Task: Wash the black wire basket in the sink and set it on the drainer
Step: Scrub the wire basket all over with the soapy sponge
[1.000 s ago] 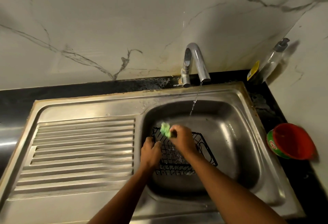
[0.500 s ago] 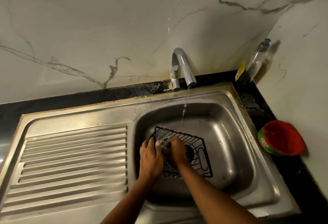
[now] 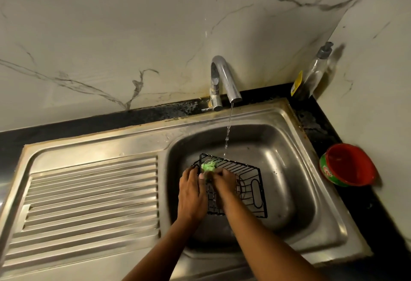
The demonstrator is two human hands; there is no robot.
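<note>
Presently, the black wire basket (image 3: pixel 244 170) sits inside the sink (image 3: pixel 291 154), tilted, with its far edge raised toward the tap (image 3: pixel 223 78) and its near end low in the bowl. It is not on the drainer (image 3: pixel 89 194), which lies to the left of the bowl, ribbed and wet.

Left hand (image 3: pixel 191 194): grip clamped on the basket's left rim, fingers curled over the wire and the thumb lying along the edge.

Right hand (image 3: pixel 225 181): grip closed on a green scrubber (image 3: pixel 208 166), which is pressed against the wires at the basket's far left corner. The two hands are just beside each other, thumbs nearly touching.

A thin stream of water (image 3: pixel 228 132) runs from the tap spout and lands at the basket's far edge, near the scrubber.

On the black tabletop (image 3: pixel 320 125) right of the sink stands a red tub (image 3: pixel 349 166) with a green printed band, open side tipped toward the camera. A clear pump bottle (image 3: pixel 315 74) with a yellow label stands in the back right corner against the marble wall (image 3: pixel 133 36). Rust-coloured staining shows along the sink's rear rim behind the tap.
</note>
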